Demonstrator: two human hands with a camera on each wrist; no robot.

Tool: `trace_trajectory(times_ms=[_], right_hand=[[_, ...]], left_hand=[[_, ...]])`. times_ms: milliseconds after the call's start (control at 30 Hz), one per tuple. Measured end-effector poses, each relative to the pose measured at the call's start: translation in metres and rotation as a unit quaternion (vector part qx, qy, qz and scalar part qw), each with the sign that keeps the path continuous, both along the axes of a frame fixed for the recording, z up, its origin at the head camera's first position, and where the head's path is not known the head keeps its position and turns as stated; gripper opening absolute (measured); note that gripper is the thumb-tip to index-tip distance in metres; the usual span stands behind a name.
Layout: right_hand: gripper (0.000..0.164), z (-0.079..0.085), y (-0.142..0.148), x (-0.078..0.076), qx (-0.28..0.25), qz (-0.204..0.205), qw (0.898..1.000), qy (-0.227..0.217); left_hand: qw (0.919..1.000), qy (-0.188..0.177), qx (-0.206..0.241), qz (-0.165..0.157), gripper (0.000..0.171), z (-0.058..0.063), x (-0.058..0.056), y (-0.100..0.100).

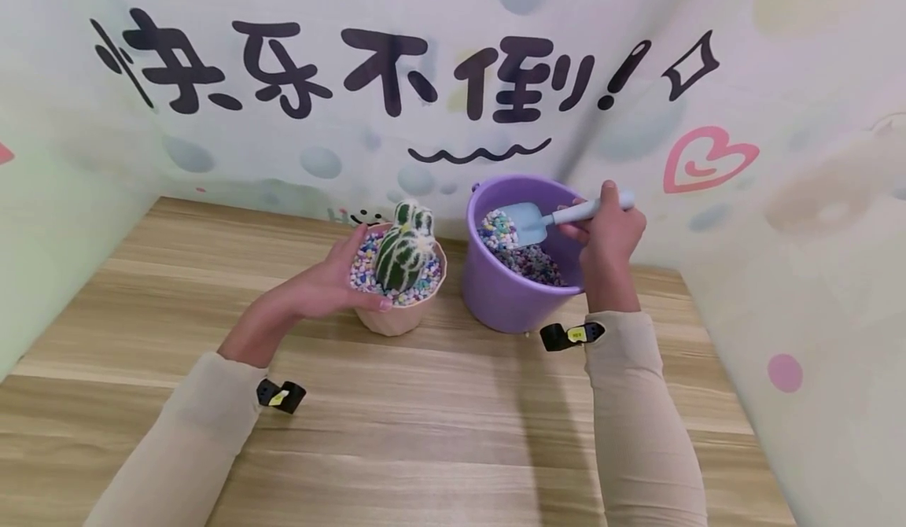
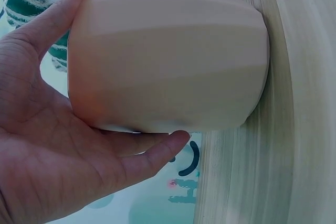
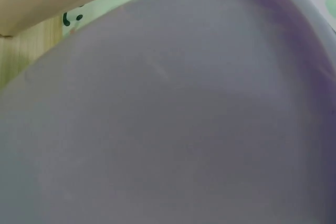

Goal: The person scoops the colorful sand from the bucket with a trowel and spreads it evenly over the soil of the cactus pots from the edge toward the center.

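In the head view, a pale pink flowerpot (image 1: 392, 321) stands on the table, filled with coloured pebbles (image 1: 364, 269) around a striped green cactus (image 1: 400, 258). My left hand (image 1: 311, 289) grips the pot from the left, thumb on the near side and fingers round the far side. The left wrist view shows the pot's faceted wall (image 2: 168, 51) against that palm. To the right is a purple bucket (image 1: 495, 300) with more pebbles inside. My right hand (image 1: 613, 236) holds a light blue trowel (image 1: 532, 225) by its handle, its blade inside the bucket's mouth beside pale pebbles (image 1: 499, 230).
The pot and bucket stand side by side near the back of the wood-grain table (image 1: 410, 425). A printed cloth wall (image 1: 269, 149) rises right behind them. The bucket's outer wall (image 3: 173, 103) fills most of the right wrist view.
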State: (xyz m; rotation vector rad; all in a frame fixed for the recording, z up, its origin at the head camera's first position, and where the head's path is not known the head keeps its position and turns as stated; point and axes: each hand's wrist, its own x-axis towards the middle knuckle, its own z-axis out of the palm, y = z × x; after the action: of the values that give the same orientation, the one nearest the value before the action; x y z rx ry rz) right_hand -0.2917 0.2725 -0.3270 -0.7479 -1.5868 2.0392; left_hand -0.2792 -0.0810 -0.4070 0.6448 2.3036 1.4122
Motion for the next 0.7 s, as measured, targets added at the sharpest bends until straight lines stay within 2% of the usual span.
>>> trace_trajectory(times_ms=[200,333,600,700], right_hand=[[0.032,-0.0006,0.0008,0.0003,-0.028,-0.001,0.999,0.028],[0.034,-0.0015,0.0008,0.0005,-0.029,-0.002,0.999,0.037],[0.036,-0.0017,0.0019,0.0013,-0.055,-0.001,0.998,0.040],[0.035,-0.0012,0.0026,0.0015,-0.069,0.002,0.996,0.048]], left_hand=[[0.9998,0.006,0.005,-0.017,0.109,0.0005,-0.0029,-0.0030],[0.9994,0.007,0.013,-0.032,0.108,-0.0011,-0.0064,-0.0052],[0.9993,-0.025,0.000,-0.028,0.116,-0.0011,-0.0085,-0.0076],[0.9992,-0.026,0.001,-0.031,0.117,-0.0010,-0.0091,-0.0075]])
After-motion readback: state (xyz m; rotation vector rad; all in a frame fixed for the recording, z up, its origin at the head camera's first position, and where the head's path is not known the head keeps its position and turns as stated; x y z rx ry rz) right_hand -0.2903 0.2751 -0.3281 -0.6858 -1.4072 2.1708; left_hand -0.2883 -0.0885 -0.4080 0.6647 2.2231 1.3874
